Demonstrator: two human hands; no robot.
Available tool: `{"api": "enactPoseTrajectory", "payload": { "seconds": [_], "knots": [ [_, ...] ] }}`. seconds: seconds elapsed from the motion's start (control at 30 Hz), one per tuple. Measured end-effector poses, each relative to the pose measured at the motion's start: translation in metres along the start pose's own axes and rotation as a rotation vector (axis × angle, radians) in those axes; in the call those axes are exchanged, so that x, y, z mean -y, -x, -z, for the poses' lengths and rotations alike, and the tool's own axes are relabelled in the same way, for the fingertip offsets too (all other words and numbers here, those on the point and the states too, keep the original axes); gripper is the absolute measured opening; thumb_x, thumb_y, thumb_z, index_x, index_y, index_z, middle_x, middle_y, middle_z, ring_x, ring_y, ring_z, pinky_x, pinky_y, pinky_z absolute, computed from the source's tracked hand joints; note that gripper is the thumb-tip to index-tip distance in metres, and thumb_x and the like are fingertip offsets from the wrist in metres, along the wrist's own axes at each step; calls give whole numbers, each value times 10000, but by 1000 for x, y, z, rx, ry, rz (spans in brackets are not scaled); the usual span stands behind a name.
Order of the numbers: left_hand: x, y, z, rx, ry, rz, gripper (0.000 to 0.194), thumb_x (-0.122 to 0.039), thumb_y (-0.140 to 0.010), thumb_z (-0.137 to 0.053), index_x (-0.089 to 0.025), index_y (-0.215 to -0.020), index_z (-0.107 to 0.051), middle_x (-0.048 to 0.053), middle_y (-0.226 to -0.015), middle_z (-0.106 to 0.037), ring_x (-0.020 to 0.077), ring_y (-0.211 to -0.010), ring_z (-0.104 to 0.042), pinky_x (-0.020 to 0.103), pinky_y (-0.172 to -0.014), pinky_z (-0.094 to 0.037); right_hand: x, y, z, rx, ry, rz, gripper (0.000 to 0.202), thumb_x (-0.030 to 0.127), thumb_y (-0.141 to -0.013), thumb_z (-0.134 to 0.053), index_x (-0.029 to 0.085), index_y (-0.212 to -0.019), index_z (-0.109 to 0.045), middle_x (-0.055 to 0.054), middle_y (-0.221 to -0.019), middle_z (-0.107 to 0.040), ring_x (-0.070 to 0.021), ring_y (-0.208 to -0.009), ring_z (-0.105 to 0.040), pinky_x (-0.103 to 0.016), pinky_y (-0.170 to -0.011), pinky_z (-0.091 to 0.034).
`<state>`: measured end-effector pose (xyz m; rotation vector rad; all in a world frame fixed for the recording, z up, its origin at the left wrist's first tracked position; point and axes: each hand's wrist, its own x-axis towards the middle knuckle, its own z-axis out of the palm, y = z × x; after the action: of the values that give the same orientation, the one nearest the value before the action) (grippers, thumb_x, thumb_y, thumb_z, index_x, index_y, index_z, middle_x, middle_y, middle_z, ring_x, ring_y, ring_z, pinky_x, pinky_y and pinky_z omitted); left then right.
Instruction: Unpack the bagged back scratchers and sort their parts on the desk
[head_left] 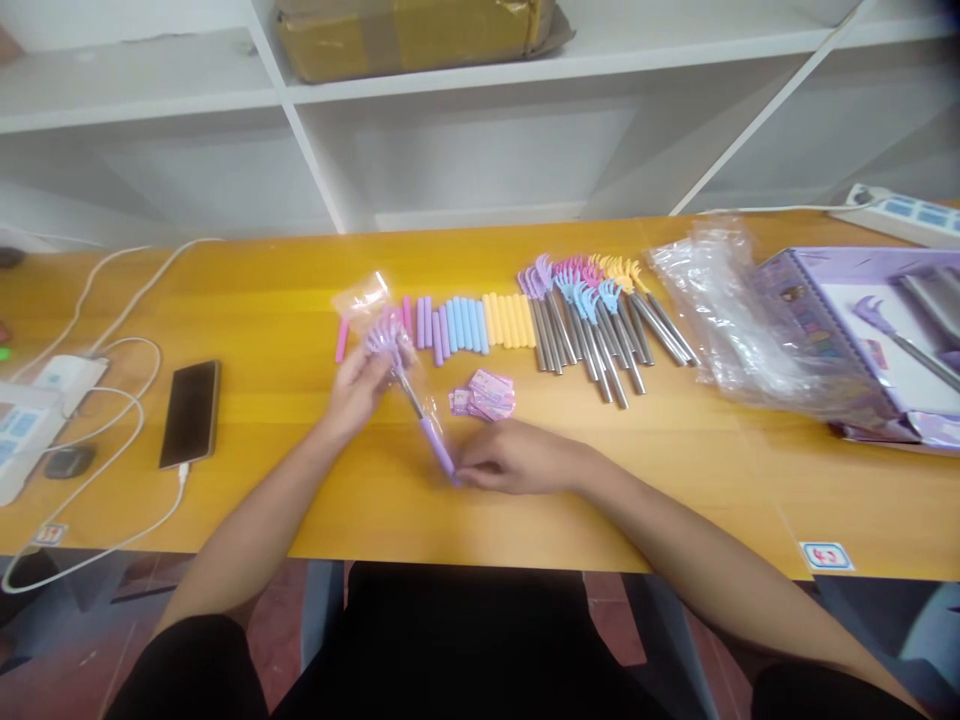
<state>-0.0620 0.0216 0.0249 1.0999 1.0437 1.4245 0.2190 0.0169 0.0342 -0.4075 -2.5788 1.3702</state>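
A back scratcher (412, 394) with a purple claw head, metal shaft and purple grip lies slantwise between my hands, inside a clear plastic sleeve. My left hand (361, 385) is closed on it just below the claw, through the plastic. At the lower end, my right hand (510, 460) pinches the tip of the purple grip. Beyond my right hand lies a small pile of pink printed cards (486, 394). Behind the back scratcher, pink, purple (424, 322), blue (466, 325) and yellow grip tubes (510, 320) lie in a row.
Several back scratchers without grips (592, 320) lie right of the tubes, beside clear plastic bags (735, 320). An open purple box (840, 345) stands far right. At left are a phone (190, 414), white cables and a power strip (71, 385). Shelves (480, 75) rise behind the table.
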Motion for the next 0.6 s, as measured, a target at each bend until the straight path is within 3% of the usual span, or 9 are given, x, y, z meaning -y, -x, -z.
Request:
{"api": "enactPoseTrajectory", "payload": {
  "seconds": [0.07,0.17,0.27,0.37,0.43,0.5,0.6],
  "knots": [
    [2,-10,5,-217,74,-49,453,-567,-833,-910,-222,-1100,-788,51,-1015,-785,177,-854,-731,312,-794,-610,0,0,-5,35,24,9,313,302,-1084,-625,196,-833,-778,6,-718,-715,-106,-573,-534,-272,-592,-346],
    [8,-21,10,-352,104,-63,375,-462,-807,-944,-202,-1016,-772,30,-957,-769,147,-830,-712,287,-797,-592,-3,-1,-6,2,97,-20,366,358,-1084,-637,202,-770,-741,13,-665,-669,-109,-557,-504,-287,-587,-330],
    [19,-23,10,-345,66,-9,376,-452,-786,-953,-178,-957,-760,34,-935,-769,150,-844,-719,290,-823,-584,-13,0,3,-256,229,-113,434,432,-1116,-567,208,-766,-689,-11,-683,-644,-137,-593,-505,-310,-618,-348],
    [29,-18,5,-275,-1,22,430,-462,-780,-959,-186,-1048,-766,59,-1066,-795,181,-965,-746,312,-895,-588,-28,4,18,-572,389,-296,344,437,-1116,-544,213,-901,-692,-72,-867,-683,-188,-722,-578,-333,-671,-400],
    [32,-13,1,-232,-69,-5,448,-464,-803,-946,-203,-1111,-754,74,-1166,-795,209,-1081,-750,347,-983,-584,-38,7,26,-625,434,-399,257,458,-1063,-638,212,-1031,-706,-103,-1030,-686,-220,-819,-624,-348,-716,-446],
    [33,-9,-1,-209,-152,-43,437,-466,-829,-927,-210,-1128,-738,87,-1215,-785,229,-1161,-740,391,-1077,-560,-46,9,30,-600,405,-441,257,448,-1005,-718,212,-1107,-709,-110,-1109,-672,-237,-874,-647,-366,-766,-485],
    [33,-6,-3,-212,-262,-71,426,-470,-853,-898,-213,-1140,-715,99,-1236,-774,249,-1200,-731,439,-1142,-531,-55,8,31,-596,303,-440,201,400,-982,-735,211,-1048,-712,-97,-1053,-676,-244,-902,-652,-376,-807,-503]
  ]
}}
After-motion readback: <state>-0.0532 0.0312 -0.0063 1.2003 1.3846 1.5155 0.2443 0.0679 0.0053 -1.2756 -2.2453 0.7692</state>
